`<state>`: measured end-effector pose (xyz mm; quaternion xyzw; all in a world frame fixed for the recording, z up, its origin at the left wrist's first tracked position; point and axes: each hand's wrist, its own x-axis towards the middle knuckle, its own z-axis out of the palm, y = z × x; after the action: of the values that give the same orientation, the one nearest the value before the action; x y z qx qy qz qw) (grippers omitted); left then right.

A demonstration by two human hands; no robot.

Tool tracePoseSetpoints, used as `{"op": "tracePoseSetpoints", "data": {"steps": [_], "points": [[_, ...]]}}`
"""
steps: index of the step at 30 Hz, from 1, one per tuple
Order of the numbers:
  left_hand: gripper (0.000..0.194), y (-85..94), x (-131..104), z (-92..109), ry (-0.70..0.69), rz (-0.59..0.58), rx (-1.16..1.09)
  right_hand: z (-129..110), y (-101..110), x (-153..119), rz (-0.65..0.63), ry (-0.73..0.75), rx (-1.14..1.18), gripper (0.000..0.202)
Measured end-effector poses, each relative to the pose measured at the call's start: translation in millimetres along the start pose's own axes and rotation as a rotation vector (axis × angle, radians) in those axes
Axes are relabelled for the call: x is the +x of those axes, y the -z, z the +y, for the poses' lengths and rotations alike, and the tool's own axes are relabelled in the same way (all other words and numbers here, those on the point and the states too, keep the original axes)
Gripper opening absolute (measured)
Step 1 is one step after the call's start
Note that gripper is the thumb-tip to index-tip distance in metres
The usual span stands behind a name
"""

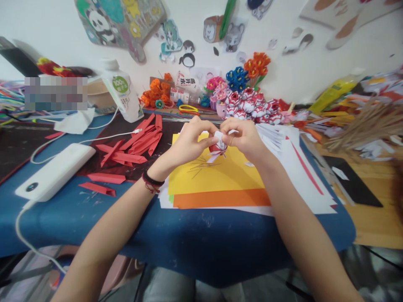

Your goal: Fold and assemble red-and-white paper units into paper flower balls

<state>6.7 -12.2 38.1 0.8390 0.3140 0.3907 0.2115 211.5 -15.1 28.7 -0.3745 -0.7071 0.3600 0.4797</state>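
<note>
Between my two hands is a red and white paper flower (217, 147), held above yellow paper. My left hand (197, 136) pinches it from the left, and a dark band circles that wrist. My right hand (241, 136) grips its upper right side with thumb and bent fingers. White strips stick out under the flower. Below lie a yellow sheet (214, 180), an orange sheet (220, 199) and white sheets (302, 180) in a stack. A few thin sticks or wires (198, 165) rest on the yellow sheet.
Folded red paper strips (135, 144) and a white power bank (55, 172) lie left. Finished red-white paper flowers (252, 105) cluster behind my hands. A white bottle (122, 92) stands back left, a yellow bottle (335, 90) leans back right. Brown paper strips (359, 126) pile up right.
</note>
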Motion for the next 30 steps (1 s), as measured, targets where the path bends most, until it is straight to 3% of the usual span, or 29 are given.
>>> {"op": "tracePoseSetpoints", "data": {"steps": [5,11,18,22,26,28,30], "points": [[0.01,-0.5,-0.3,2.8,0.051,-0.029,0.05,2.4,-0.2,1.0,0.01,0.007,0.001,0.022],[0.015,-1.6,-1.6,12.9,0.076,0.032,0.256,6.5,-1.4,1.2,0.045,0.028,-0.058,0.017],[0.011,-1.9,-0.6,5.8,0.007,0.002,0.049,4.7,-0.9,-0.1,-0.023,-0.023,0.097,0.033],[0.021,0.2,0.2,-0.3,-0.035,0.009,-0.064,4.6,0.1,-1.6,-0.072,-0.107,0.247,0.043],[0.034,5.2,2.0,-3.4,-0.038,0.093,-0.117,5.6,2.1,-5.6,-0.261,-0.272,0.486,0.049],[0.037,8.1,2.8,-2.6,-0.04,0.115,-0.148,7.4,2.6,-7.4,-0.411,-0.29,0.525,0.058],[0.039,11.0,3.3,-0.8,-0.036,0.112,-0.192,9.3,2.4,-8.3,-0.459,-0.268,0.498,0.06]]}}
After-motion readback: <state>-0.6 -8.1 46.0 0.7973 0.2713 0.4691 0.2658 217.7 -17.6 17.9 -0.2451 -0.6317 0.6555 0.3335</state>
